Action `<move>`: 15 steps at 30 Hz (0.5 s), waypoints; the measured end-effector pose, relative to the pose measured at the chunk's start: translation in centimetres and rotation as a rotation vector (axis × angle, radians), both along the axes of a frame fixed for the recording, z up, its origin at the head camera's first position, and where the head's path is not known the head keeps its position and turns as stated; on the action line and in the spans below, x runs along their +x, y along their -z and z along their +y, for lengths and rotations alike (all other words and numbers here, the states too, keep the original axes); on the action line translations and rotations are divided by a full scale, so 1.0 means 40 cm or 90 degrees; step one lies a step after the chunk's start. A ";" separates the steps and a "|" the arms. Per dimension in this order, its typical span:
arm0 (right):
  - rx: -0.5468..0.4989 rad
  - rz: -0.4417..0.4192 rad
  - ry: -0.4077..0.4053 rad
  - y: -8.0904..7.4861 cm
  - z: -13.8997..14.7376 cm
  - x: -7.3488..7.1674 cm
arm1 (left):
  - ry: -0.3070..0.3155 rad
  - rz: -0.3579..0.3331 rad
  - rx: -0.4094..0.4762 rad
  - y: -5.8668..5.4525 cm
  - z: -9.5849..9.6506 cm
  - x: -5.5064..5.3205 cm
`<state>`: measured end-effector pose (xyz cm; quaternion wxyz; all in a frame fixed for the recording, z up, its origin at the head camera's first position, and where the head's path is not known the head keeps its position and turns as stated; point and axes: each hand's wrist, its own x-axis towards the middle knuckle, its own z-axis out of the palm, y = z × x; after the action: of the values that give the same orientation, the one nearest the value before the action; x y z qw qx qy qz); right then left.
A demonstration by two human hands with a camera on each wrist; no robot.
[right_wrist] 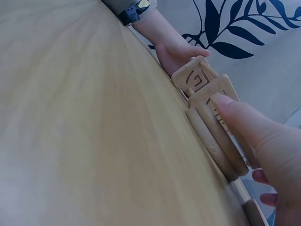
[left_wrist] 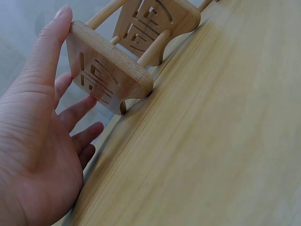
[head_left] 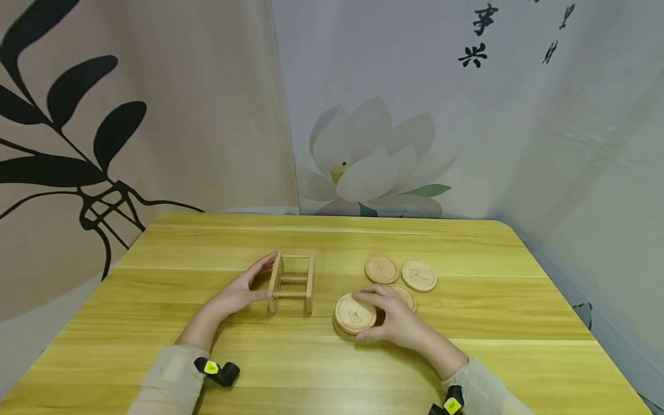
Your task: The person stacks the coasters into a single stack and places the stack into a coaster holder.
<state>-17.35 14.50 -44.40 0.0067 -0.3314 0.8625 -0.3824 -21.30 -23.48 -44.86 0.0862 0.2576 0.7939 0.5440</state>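
A small wooden coaster rack with slotted side panels joined by dowels stands on the table. My left hand grips its left panel, with the thumb at the near edge and fingers reaching the far edge. The left wrist view shows the carved panel close to that thumb. To the right of the rack, my right hand holds the rim of the top round wooden coaster, which bears a line drawing. Stacked coaster edges show beneath it in the right wrist view.
Two coasters lie flat behind the right hand, side by side. Another coaster is partly hidden by that hand. The wooden table ends at a printed curtain at the back.
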 end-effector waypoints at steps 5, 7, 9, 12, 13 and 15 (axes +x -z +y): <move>0.009 -0.002 0.001 0.006 -0.001 -0.002 | -0.003 -0.004 0.000 -0.001 0.002 0.001; 0.011 0.002 0.001 0.009 -0.001 -0.002 | -0.003 -0.003 -0.001 0.001 0.001 0.000; 0.011 0.011 -0.002 0.011 -0.001 -0.002 | -0.003 -0.002 0.000 0.002 0.001 -0.001; 0.012 0.022 -0.002 0.015 -0.001 -0.003 | -0.002 -0.004 0.002 0.003 0.001 -0.001; 0.012 0.023 -0.002 0.015 0.000 -0.003 | -0.002 -0.004 0.003 0.003 0.001 -0.001; 0.012 0.022 -0.001 0.015 0.000 -0.002 | 0.000 -0.001 0.002 0.002 0.002 -0.001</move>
<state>-17.44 14.49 -45.01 -0.0052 -0.3383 0.8659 -0.3683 -21.34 -23.41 -44.96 0.0860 0.2571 0.7929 0.5457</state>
